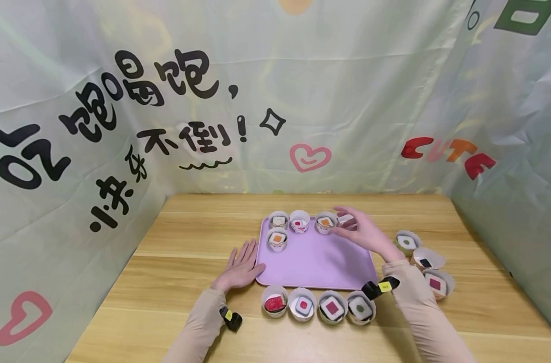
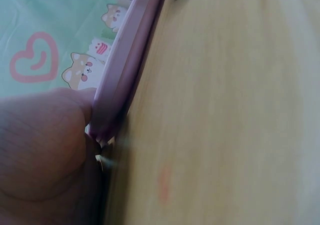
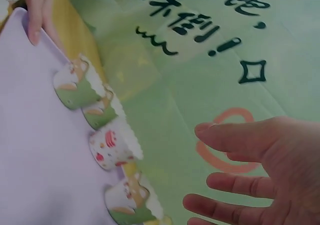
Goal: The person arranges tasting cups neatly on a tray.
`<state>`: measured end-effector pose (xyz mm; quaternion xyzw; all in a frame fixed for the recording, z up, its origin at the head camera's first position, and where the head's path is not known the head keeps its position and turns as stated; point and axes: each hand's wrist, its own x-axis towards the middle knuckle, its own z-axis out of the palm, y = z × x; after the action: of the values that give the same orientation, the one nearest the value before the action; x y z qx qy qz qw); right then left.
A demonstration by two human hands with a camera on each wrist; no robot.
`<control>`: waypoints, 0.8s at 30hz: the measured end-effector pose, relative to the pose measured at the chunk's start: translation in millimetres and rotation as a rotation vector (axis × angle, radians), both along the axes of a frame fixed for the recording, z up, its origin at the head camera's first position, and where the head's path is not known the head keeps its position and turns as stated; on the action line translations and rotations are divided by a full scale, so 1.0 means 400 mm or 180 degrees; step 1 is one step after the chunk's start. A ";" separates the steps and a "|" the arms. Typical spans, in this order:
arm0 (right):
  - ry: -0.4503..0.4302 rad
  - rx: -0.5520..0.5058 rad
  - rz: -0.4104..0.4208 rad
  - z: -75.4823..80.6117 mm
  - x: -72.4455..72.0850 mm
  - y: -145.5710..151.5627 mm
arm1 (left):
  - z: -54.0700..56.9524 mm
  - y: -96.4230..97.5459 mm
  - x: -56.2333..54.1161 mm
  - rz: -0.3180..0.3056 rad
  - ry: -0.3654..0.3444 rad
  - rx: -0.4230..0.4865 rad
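A lilac tray [image 1: 316,262] lies on the wooden table and bears several paper cups near its far and left edges. Beside its left edge my left hand [image 1: 240,267] rests flat, fingers spread, with the thumb against the rim. My right hand [image 1: 364,233] hovers over the tray's far right part, fingers parted and nothing seen between them in the right wrist view. Its fingertips are close to a paper cup [image 1: 325,222] with an orange-topped sushi-like piece. A whitish shape [image 1: 346,220] shows behind those fingers, partly hidden. Left of that cup stands a strawberry-print cup [image 1: 299,222].
In front of the tray stands a row of several filled cups, among them one with a red piece [image 1: 274,301]. Right of the tray, near my right forearm, are three more cups, one with a green-dotted piece [image 1: 407,242]. A printed cloth [image 1: 348,101] hangs behind the table.
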<state>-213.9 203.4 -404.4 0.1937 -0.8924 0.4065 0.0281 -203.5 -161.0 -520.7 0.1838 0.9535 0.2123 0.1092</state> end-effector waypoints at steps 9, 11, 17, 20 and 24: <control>-0.0087 0.0070 -0.0301 0.014 0.009 0.069 | 0.002 0.000 0.002 0.0004 -0.0008 0.0027; -0.0091 0.0028 -0.0345 0.017 0.011 0.083 | 0.003 0.001 0.003 0.0007 -0.0018 0.0025; -0.0129 0.0056 -0.0474 0.026 0.018 0.129 | 0.008 0.002 0.004 0.0009 -0.0057 0.0025; -0.0122 0.0249 -0.0534 0.027 0.019 0.154 | 0.009 0.002 0.004 0.0010 -0.0068 0.0036; -0.0198 0.0515 -0.0617 0.025 0.018 0.184 | 0.009 0.001 0.004 0.0012 -0.0065 0.0037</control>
<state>-206.9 276.8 -394.2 0.0954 -0.9373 0.3344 0.0238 -201.9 -160.5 -517.2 0.1804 0.9515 0.2198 0.1174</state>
